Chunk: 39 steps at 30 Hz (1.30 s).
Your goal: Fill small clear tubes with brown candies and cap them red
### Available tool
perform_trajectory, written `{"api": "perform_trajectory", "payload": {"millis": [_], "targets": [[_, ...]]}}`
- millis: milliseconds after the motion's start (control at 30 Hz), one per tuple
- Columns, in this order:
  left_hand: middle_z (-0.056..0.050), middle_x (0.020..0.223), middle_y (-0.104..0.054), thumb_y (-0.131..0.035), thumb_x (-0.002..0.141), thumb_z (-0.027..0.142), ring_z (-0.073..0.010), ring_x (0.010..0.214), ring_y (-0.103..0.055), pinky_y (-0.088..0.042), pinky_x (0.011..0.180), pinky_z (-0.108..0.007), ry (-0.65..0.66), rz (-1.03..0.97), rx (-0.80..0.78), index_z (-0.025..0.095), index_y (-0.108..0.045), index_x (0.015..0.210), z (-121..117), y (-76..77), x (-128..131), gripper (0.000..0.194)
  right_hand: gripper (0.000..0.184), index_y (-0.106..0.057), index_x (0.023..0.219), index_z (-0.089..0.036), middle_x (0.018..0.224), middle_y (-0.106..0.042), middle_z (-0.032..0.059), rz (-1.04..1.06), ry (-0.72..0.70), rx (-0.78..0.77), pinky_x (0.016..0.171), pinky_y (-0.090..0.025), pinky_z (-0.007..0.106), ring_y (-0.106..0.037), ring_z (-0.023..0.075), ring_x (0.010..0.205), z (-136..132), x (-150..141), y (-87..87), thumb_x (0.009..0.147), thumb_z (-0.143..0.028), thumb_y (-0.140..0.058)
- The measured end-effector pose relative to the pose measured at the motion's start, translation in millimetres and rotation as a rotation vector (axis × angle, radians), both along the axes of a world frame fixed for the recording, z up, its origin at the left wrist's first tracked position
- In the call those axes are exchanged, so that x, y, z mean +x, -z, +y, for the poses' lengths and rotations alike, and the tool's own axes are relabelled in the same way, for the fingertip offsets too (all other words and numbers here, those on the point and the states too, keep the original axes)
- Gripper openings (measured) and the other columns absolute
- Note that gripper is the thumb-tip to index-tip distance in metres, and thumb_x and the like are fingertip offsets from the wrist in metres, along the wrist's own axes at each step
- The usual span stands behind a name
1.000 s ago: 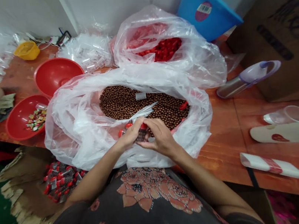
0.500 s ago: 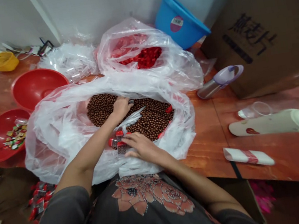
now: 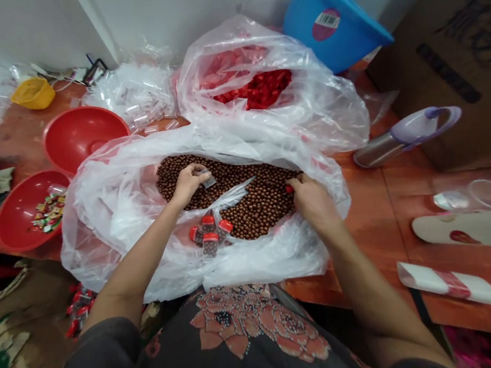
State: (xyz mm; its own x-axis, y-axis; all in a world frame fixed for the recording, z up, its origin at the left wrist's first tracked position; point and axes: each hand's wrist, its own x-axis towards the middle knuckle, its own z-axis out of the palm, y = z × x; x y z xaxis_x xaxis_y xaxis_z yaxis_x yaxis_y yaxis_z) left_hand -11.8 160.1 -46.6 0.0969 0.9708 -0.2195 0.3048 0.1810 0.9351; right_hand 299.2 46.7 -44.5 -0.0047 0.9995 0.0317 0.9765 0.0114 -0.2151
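Head view: left hand point(image 3: 187, 183) and right hand point(image 3: 313, 201) have parted, now well apart over a clear plastic bag point(image 3: 105, 229) of brown beads point(image 3: 249, 208); the bag rests on a wooden tabletop point(image 3: 396, 235).
Left hand, at 9 o'clock, pinches narrowly on a small clear plastic piece point(image 3: 209, 181); right hand, at 3 o'clock, curls narrowly at the beads' edge beside a red cap point(image 3: 289, 188), its hold impossible to tell; a cluster of red-capped vials point(image 3: 209, 232) lies on the bag at 7 o'clock, with neither hand touching it.
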Motion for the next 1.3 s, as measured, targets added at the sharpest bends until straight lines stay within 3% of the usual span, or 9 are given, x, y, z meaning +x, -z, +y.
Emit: {"api": "perform_trajectory", "payload": {"millis": [133, 267, 367, 533, 767, 900, 1000, 1133, 1300], "targets": [[0.001, 0.069, -0.061, -0.073, 0.067, 0.013, -0.0111, 0.062, -0.061, -0.05, 0.059, -0.022, -0.076, -0.17, -0.155, 0.015, -0.057, 0.09, 0.4, 5.2, 15.6, 0.028, 0.03, -0.061, 0.111, -0.015, 0.11, -0.064, 0.0163, 0.281, -0.013, 0.114, 0.089, -0.048, 0.04, -0.061, 0.0282, 0.101, -0.5, -10.4, -2.6, 0.086, -0.02, -0.046], [0.001, 0.065, -0.061, -0.074, 0.069, 0.015, -0.0098, 0.059, -0.059, -0.049, 0.056, -0.02, -0.063, -0.15, -0.134, 0.014, -0.057, 0.083, 0.0, 9.8, 39.8, 0.022, 0.023, -0.057, 0.104, -0.02, 0.093, -0.067, 0.0076, 0.506, 0.051, 0.026, 0.077, -0.05, 0.036, -0.064, 0.0228, 0.082, -13.5, -18.2, -7.9, 0.083, -0.028, -0.054], [0.0, 0.065, -0.062, -0.077, 0.067, 0.017, -0.0099, 0.057, -0.057, -0.044, 0.049, -0.018, -0.053, -0.106, -0.13, 0.014, -0.057, 0.078, -1.1, 12.9, 55.6, 0.023, 0.021, -0.056, 0.101, -0.022, 0.089, -0.068, 0.0048, 0.519, 0.078, -0.061, 0.071, -0.048, 0.034, -0.063, 0.021, 0.075, -23.6, -21.0, -9.0, 0.08, -0.025, -0.053], [0.001, 0.064, -0.061, -0.081, 0.064, 0.014, -0.0105, 0.058, -0.058, -0.047, 0.053, -0.02, -0.037, -0.201, -0.205, 0.014, -0.056, 0.075, -0.9, 14.7, 70.8, 0.027, 0.016, -0.058, 0.097, -0.02, 0.099, -0.067, 0.0095, 0.421, -0.029, -0.033, 0.08, -0.049, 0.039, -0.062, 0.0254, 0.09, -28.4, -22.7, 1.6, 0.083, -0.027, -0.054], [0.001, 0.065, -0.065, -0.081, 0.059, 0.007, -0.01, 0.058, -0.06, -0.047, 0.058, -0.021, 0.054, -0.363, -0.359, 0.012, -0.06, 0.084, -1.2, 9.7, 68.4, 0.033, 0.034, -0.059, 0.12, -0.018, 0.116, -0.067, 0.0134, 0.433, -0.084, -0.026, 0.093, -0.048, 0.049, -0.061, 0.0302, 0.105, -30.1, -31.5, 12.4, 0.087, -0.022, -0.05], [-0.002, 0.08, -0.071, -0.08, 0.058, 0.003, -0.0125, 0.067, -0.066, -0.051, 0.07, -0.025, 0.101, -0.523, -0.426, 0.012, -0.065, 0.101, -4.4, 6.7, 61.0, 0.047, 0.046, -0.052, 0.136, -0.023, 0.137, -0.059, 0.0109, 0.659, -0.044, -0.009, 0.104, -0.044, 0.049, -0.059, 0.0265, 0.119, -31.8, -33.6, 13.7, 0.09, -0.023, -0.048], [-0.004, 0.086, -0.072, -0.082, 0.058, 0.005, -0.0122, 0.07, -0.066, -0.052, 0.076, -0.027, 0.135, -0.565, -0.439, 0.01, -0.069, 0.101, -7.9, 2.9, 55.7, 0.045, 0.044, -0.053, 0.136, -0.026, 0.143, -0.055, 0.0082, 0.858, 0.003, 0.002, 0.11, -0.04, 0.048, -0.054, 0.0243, 0.127, -33.6, -37.2, 11.5, 0.092, -0.03, -0.051], [-0.005, 0.086, -0.073, -0.085, 0.057, 0.009, -0.0122, 0.073, -0.067, -0.051, 0.078, -0.026, 0.116, -0.574, -0.422, 0.01, -0.07, 0.096, -22.0, -13.8, 46.3, 0.041, 0.039, -0.058, 0.127, -0.027, 0.119, -0.068, 0.0054, 1.172, 0.104, -0.006, 0.101, -0.049, 0.043, -0.065, 0.0203, 0.109, -37.2, -44.9, -1.0, 0.089, -0.036, -0.06], [-0.006, 0.094, -0.073, -0.086, 0.061, 0.016, -0.0151, 0.083, -0.068, -0.053, 0.08, -0.028, 0.138, -0.655, -0.302, 0.012, -0.069, 0.099, -60.3, -43.1, 33.0, 0.042, 0.047, -0.058, 0.114, -0.029, 0.093, -0.071, -0.0033, 1.605, 0.3, 0.045, 0.069, -0.059, 0.026, -0.068, 0.0133, 0.08, -36.4, -54.4, -25.1, 0.073, -0.032, -0.079]]}}
